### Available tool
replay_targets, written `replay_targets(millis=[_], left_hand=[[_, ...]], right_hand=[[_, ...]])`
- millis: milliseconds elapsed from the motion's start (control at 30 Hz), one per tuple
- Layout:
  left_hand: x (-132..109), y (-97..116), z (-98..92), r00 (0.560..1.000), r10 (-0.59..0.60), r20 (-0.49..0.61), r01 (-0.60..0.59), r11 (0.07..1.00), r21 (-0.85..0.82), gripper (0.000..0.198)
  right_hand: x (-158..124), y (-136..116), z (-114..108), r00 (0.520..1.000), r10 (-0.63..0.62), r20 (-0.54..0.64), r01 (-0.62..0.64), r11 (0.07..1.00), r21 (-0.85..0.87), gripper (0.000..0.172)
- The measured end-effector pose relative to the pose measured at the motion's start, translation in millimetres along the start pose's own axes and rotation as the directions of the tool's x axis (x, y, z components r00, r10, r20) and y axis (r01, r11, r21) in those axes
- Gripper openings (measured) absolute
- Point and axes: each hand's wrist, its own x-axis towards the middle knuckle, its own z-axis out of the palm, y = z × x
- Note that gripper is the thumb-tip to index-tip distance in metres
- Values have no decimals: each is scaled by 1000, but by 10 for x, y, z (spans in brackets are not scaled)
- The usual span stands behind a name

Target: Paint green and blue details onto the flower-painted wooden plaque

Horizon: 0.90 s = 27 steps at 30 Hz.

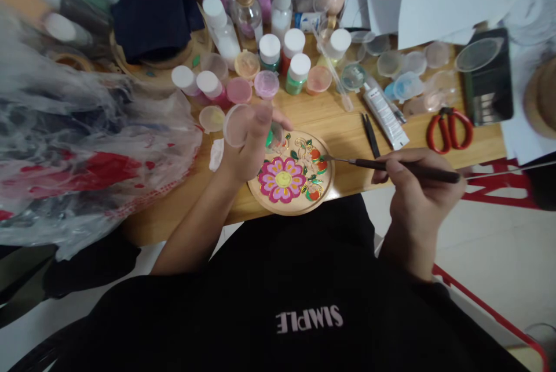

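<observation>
A round wooden disc (324, 183) lies at the table's near edge, painted with a pink flower with a yellow centre, plus red and green motifs. My left hand (249, 149) is closed on a small clear cup with green paint (273, 137) just above the disc's left rim; a translucent lid (237, 126) shows at its fingers. My right hand (414, 189) pinches a thin dark brush (391, 167), its tip touching the disc's upper right near a red motif.
Several white-capped paint bottles (299, 70) and small paint cups (238, 91) crowd the table behind the disc. A glue tube (384, 114), black tweezers (370, 134) and red scissors (449, 128) lie to the right. Crumpled plastic bags (87, 152) fill the left side.
</observation>
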Motion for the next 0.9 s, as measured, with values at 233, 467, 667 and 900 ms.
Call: replay_targets(millis=[233, 467, 667, 900], left_hand=[[7, 72, 15, 1000, -8, 5, 8, 999, 37, 76], [9, 79, 13, 998, -62, -17, 63, 997, 44, 75], [-4, 74, 22, 999, -48, -17, 49, 998, 36, 74], [3, 37, 15, 998, -61, 5, 61, 998, -5, 73]], right_hand=[[-10, -20, -10, 999, 4, 40, -3, 1000, -29, 8], [-42, 13, -29, 996, -2, 92, 5, 1000, -29, 5], [-52, 16, -25, 995, -22, 100, 25, 999, -29, 8], [-40, 12, -10, 995, 8, 96, -2, 998, -67, 4]])
